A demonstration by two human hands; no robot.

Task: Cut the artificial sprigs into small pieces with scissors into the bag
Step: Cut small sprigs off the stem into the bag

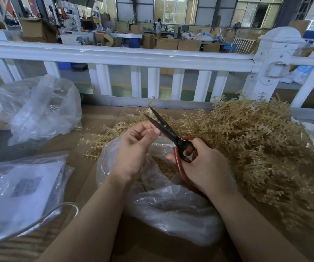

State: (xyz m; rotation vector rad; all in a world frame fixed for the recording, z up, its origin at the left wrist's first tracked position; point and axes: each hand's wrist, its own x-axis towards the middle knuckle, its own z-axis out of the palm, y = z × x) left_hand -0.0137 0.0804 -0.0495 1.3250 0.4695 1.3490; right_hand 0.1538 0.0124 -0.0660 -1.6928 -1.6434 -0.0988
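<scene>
Two bare hands are working over one clear plastic bag (pixel 171 203) that is lying open on the cardboard-covered table (pixel 88 167), with a layer of small tan cut pieces (pixel 166 167) showing inside it. The right hand (pixel 207 167) is gripping one pair of scissors (pixel 171 135), its fingers curling through the red looped handles, and the two dark blades are standing apart, pointing up and to the left. The left hand (pixel 135 148) is holding its thumb and fingertips pinched together right beside the lower blade; whatever bit of sprig they are pinching is too small to make out. One large heap of tan artificial sprigs (pixel 256 148) is filling the table to the right and behind the hands, spreading to just behind the bag. Two more clear plastic bags are sitting on the left: one crumpled bag (pixel 39 110) farther back and one flat bag holding white printed sheets (pixel 20 191) nearer. One white railing (pixel 133 57) is running across behind the table.
</scene>
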